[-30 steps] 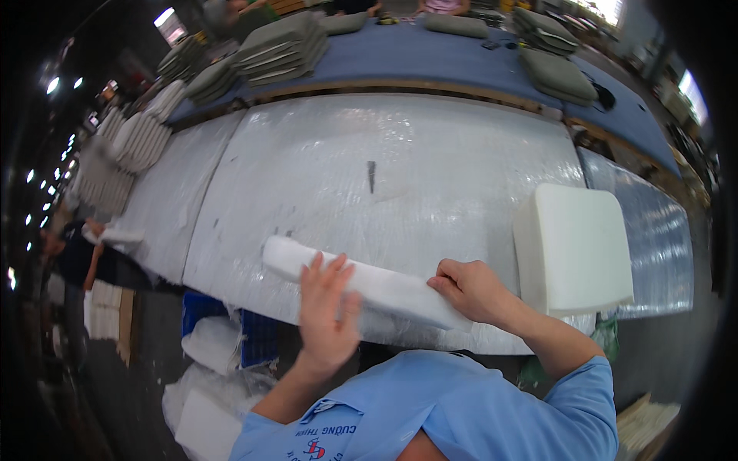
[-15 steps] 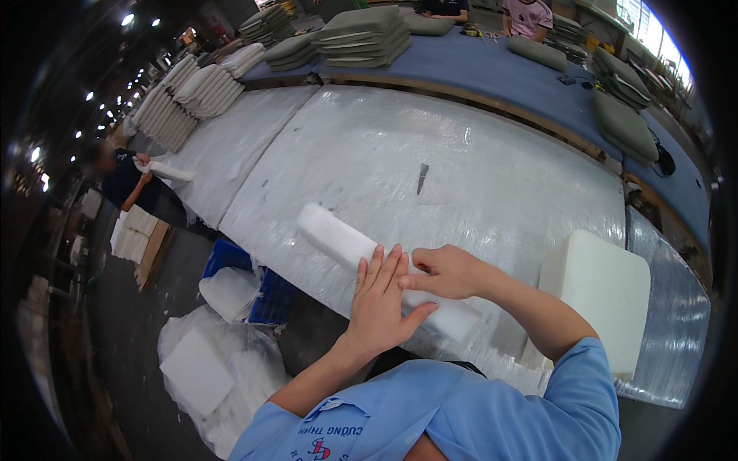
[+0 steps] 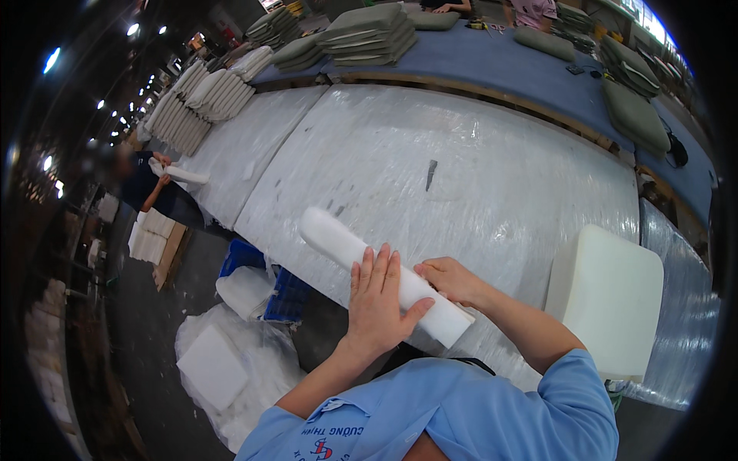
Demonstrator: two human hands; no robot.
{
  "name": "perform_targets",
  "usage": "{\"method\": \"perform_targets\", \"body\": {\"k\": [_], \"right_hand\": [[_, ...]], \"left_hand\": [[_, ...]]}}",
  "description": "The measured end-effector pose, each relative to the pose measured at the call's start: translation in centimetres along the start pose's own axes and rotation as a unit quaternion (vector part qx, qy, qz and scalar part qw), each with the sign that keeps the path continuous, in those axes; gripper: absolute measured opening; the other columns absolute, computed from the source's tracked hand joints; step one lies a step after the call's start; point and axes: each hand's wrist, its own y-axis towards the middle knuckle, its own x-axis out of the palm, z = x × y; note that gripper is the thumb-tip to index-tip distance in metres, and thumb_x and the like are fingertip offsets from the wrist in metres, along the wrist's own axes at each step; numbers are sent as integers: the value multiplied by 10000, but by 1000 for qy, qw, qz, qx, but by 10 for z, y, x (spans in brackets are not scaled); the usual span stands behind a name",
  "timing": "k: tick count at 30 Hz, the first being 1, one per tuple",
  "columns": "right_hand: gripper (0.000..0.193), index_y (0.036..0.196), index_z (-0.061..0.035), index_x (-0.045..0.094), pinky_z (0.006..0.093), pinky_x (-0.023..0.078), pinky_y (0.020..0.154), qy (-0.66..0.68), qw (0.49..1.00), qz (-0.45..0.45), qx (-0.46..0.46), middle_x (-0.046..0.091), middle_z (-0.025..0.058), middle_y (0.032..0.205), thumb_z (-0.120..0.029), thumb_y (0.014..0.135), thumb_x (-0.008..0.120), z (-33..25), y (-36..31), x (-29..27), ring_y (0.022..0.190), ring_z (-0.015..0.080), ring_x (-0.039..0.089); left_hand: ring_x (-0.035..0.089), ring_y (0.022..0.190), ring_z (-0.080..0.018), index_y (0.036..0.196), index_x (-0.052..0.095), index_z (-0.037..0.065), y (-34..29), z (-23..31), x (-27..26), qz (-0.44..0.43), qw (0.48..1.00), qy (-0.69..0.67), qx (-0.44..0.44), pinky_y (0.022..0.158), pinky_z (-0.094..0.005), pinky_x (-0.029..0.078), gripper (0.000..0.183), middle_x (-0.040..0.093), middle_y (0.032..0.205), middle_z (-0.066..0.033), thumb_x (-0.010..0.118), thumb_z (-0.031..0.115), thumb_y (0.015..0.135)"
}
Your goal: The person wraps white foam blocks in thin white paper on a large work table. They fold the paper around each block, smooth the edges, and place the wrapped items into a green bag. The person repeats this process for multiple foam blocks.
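Note:
A long white padded foam cushion [image 3: 338, 237] lies slantwise on the plastic-covered table, its rounded end far left and its square end near my body. A thin pale layer shows along its far lower edge. My left hand [image 3: 377, 300] rests flat across the middle of it, fingers stretched and thumb apart. On its far right side my right hand [image 3: 450, 280] has its fingers curled in against the edge, apparently pinching the white padding there; the fingertips are partly hidden.
A thick cream foam cushion [image 3: 611, 300] stands at the right. A dark pointed tool [image 3: 431, 175] lies mid-table. Blue crate [image 3: 288, 298] and plastic-wrapped white foam [image 3: 211, 365] sit on the floor at left. Green cushions [image 3: 365, 38] are stacked beyond; a co-worker [image 3: 154, 184] handles white padding.
My right hand has moved from on top of the cushion down to its far right edge. The cushion's near end looks lifted and squarer. My left hand stays flat on it.

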Motion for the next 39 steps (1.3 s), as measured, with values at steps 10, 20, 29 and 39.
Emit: {"method": "perform_targets", "body": {"k": [10,20,29,39], "right_hand": [[423,891,-16,614,355,488,697,-13,992,-5,-129,603,34,737,-389,1078,546,-20,-22,-14,713,175,564],[408,934,-22,686,312,482,699,122,987,-53,-90,651,13,809,-351,1110,521,-6,-10,13,748,95,527],[364,951,-42,647,317,452,690,16,992,26,-119,611,25,815,-364,1093,554,8,-8,18,751,108,495],[325,977,-16,627,319,481,767,-16,997,2,-78,610,51,822,-314,1086,556,14,-7,11,810,133,539]], "left_hand": [[296,1506,-510,1484,469,-85,0,-2,-7,-11,999,43,18,1236,-625,174,912,415,1573,-300,606,636,943],[249,1522,-524,1521,490,17,3,-6,-11,-56,996,37,57,1240,-639,135,837,389,1603,-275,565,641,969],[248,1521,-523,1500,490,-45,-1,-9,-17,-65,994,40,77,1235,-659,128,881,415,1577,-290,555,655,968],[213,1534,-525,1541,311,-152,2,-12,-16,-106,991,31,81,1259,-606,110,1021,336,1607,-332,557,656,967]]}}
